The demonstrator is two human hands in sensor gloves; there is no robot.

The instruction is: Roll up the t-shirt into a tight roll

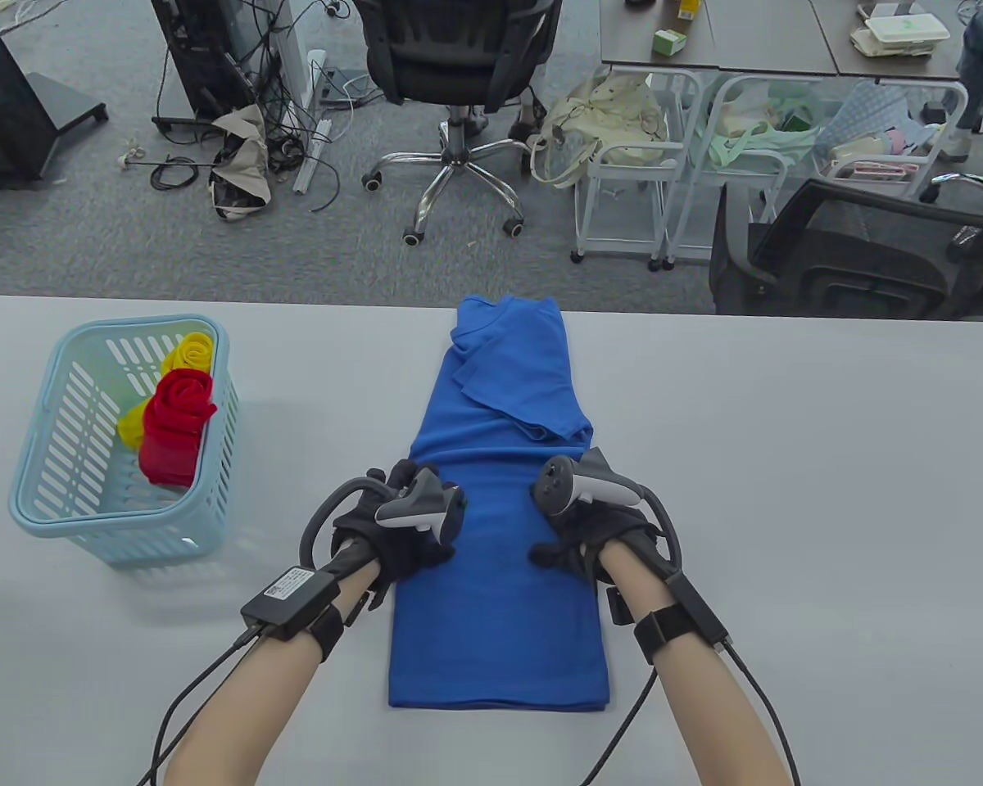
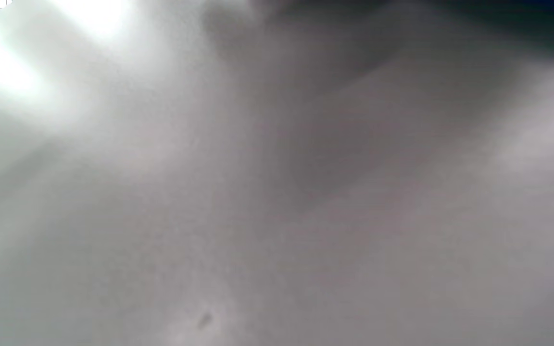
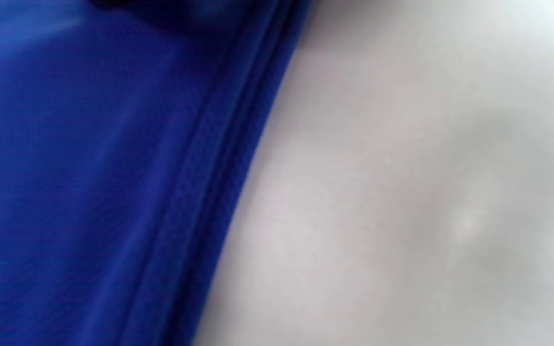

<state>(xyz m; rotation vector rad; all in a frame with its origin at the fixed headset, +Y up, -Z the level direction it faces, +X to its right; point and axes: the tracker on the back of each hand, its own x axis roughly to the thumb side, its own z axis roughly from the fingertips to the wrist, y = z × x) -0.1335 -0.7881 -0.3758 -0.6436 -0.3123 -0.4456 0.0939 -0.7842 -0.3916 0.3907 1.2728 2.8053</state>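
Hands, left [image 1: 401,524] and right [image 1: 591,524], press flat on t-shirt's [image 1: 504,458] side edges.

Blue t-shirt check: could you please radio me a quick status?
Left hand and right hand both rest on blue t-shirt. Shirt folded into long strip, flat, not yet rolled. Nothing in the way.

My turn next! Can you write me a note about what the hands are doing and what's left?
Left hand: rests on the left side of the folded blue cotton t-shirt, fingers hidden.
Right hand: rests on its right side; grip unclear.
The shirt lies flat in a long strip on the grey table, collar at the far end.
A red fabric roll and a yellow fabric roll sit in the light blue plastic basket.
Done: folding. Left: all of the rolling.
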